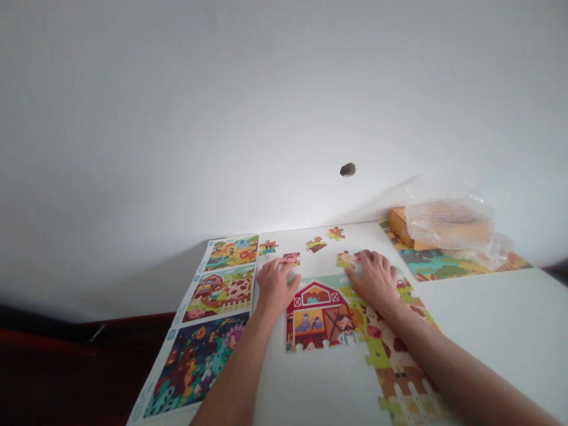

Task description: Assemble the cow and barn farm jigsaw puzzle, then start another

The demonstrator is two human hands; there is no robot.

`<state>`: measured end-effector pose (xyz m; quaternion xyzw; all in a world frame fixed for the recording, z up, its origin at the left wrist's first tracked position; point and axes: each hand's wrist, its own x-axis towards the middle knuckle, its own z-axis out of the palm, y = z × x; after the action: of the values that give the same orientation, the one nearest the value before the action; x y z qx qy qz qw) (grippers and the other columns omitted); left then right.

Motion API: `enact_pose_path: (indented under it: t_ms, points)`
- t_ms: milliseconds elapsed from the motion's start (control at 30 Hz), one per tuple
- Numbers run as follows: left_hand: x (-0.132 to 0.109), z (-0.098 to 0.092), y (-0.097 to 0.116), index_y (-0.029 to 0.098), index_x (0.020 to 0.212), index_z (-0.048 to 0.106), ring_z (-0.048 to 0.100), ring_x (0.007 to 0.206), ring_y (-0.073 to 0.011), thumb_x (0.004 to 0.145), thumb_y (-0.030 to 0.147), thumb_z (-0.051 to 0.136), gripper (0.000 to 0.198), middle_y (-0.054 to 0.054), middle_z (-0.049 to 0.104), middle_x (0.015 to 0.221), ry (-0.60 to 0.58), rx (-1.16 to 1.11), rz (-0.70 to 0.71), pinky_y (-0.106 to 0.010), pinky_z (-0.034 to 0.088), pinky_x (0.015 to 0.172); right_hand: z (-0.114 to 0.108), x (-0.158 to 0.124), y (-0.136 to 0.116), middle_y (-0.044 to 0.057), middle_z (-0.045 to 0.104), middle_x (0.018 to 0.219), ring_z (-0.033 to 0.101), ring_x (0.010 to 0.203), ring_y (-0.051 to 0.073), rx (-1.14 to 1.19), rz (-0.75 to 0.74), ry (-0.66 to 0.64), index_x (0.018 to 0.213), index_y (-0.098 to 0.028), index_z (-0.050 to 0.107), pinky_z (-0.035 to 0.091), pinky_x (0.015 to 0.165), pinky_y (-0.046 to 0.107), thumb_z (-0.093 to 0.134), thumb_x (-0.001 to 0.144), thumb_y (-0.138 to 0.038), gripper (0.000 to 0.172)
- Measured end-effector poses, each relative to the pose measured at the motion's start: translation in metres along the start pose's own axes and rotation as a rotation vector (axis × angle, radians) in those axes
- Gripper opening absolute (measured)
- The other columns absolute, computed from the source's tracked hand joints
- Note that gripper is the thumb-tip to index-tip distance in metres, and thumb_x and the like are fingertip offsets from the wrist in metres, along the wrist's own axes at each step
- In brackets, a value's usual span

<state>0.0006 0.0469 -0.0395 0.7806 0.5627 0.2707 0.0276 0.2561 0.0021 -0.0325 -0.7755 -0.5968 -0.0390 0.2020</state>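
We note the pink-and-green cardboard puzzle piece [344, 260] crosswise at the left of our half-spread right hand [376, 281], beyond the red-barn cardboard section [316, 316]; our left hand [276, 286], loosely spread, touches the small pink cardboard piece [293, 257]

A big, pale wall [284, 118] stood behind the white table [497, 319]. It had a small, dark hole [348, 170] with rough edges. At the back right, a crinkly see-through bag [452, 228] lay over an orange box [400, 228]. The box sat on a bright picture [437, 267] with blue, green and yellow bits. Low on the left was a dark, reddish patch [48, 367].
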Motion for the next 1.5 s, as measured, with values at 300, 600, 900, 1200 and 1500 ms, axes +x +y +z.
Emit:
enact_pose_path:
  t_ms: [300,600,900,1200,1500]
  points:
    - [0.0,0.005,-0.003,0.03,0.111,0.074,0.057,0.101,-0.0259,0.086,0.031,0.063,0.028,-0.006,0.063,0.106,-0.009,0.041,0.0,-0.044,0.044,0.097,0.003,0.012,0.013,0.014,0.059,0.119,0.051,0.108,0.034,0.006,-0.008,-0.078,0.125,-0.025,0.063,0.037,0.091,0.05,0.05,0.095,-0.041,0.037]
    - [-0.003,0.001,0.004,0.029,0.116,0.072,0.054,0.107,-0.0255,0.085,0.027,0.062,0.033,-0.006,0.062,0.109,-0.105,-0.075,0.162,-0.045,0.043,0.1,0.01,0.017,0.012,0.013,0.056,0.132,0.049,0.115,0.034,0.035,-0.018,-0.043,0.126,-0.025,0.064,0.037,0.093,0.05,0.048,0.094,-0.034,0.036]
    - [-0.004,-0.006,0.011,0.03,0.113,0.074,0.052,0.112,-0.0268,0.085,0.025,0.062,0.031,-0.006,0.062,0.113,-0.181,-0.151,0.249,-0.047,0.039,0.105,0.013,0.023,0.015,0.013,0.059,0.127,0.048,0.112,0.035,0.047,-0.067,-0.113,0.133,-0.025,0.06,0.036,0.093,0.051,0.046,0.095,-0.031,0.041]
    - [-0.004,-0.004,0.01,0.026,0.116,0.072,0.052,0.113,-0.0267,0.087,0.025,0.061,0.031,-0.006,0.062,0.114,-0.166,-0.145,0.246,-0.046,0.041,0.104,0.014,0.023,0.016,0.013,0.057,0.123,0.048,0.111,0.033,0.091,-0.044,-0.117,0.126,-0.025,0.064,0.035,0.094,0.05,0.05,0.094,-0.031,0.035]
    - [-0.003,0.003,0.007,0.027,0.122,0.07,0.052,0.108,-0.0261,0.087,0.023,0.063,0.035,-0.007,0.06,0.111,-0.112,-0.112,0.217,-0.046,0.045,0.101,0.016,0.025,0.016,0.011,0.057,0.121,0.047,0.111,0.031,0.071,0.01,-0.119,0.124,-0.027,0.065,0.034,0.094,0.047,0.052,0.094,-0.033,0.034]
